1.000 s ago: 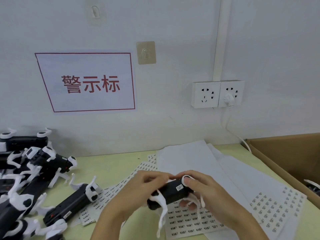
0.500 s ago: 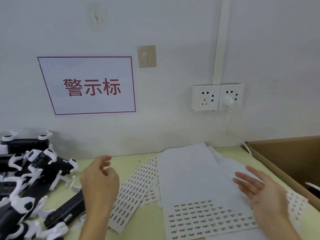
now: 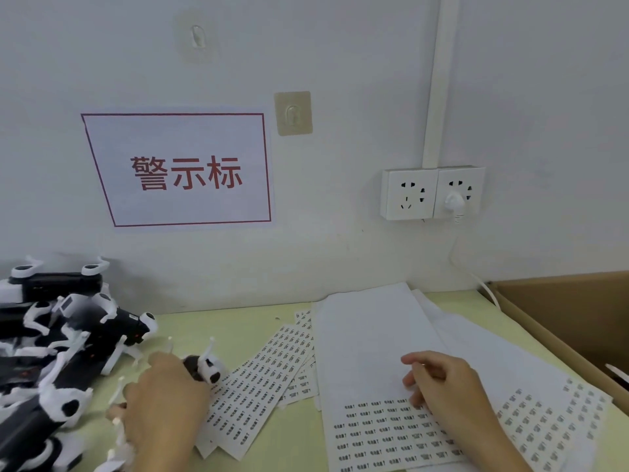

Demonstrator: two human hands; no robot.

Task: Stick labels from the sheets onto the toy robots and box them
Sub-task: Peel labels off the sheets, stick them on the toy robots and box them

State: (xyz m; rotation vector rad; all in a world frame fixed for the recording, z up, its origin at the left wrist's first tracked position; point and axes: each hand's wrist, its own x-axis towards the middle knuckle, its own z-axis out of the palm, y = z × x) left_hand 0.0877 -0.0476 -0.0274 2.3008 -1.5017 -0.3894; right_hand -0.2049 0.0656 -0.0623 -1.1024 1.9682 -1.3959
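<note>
Several black-and-white toy robots [image 3: 68,338] lie piled at the table's left. My left hand [image 3: 163,403] reaches into the pile's near edge and grips one toy robot [image 3: 204,367]; only its black and white end shows past my fingers. My right hand [image 3: 446,386] lies on the middle label sheet [image 3: 384,437], with bent fingertips touching its top row of labels. It holds nothing that I can see. More label sheets [image 3: 269,376] fan out between my hands, and another label sheet [image 3: 544,424] lies to the right.
An open cardboard box [image 3: 558,301] stands at the right edge, with a white part just showing inside. A white cable [image 3: 476,281] runs from the wall socket [image 3: 432,194] down behind the box. The wall is close behind the yellow-green table [image 3: 221,321].
A second ago both hands held a labelled robot over the sheets. It has left my hands; the left hand moved to the pile and gripped another robot, the right came down onto the middle sheet.
</note>
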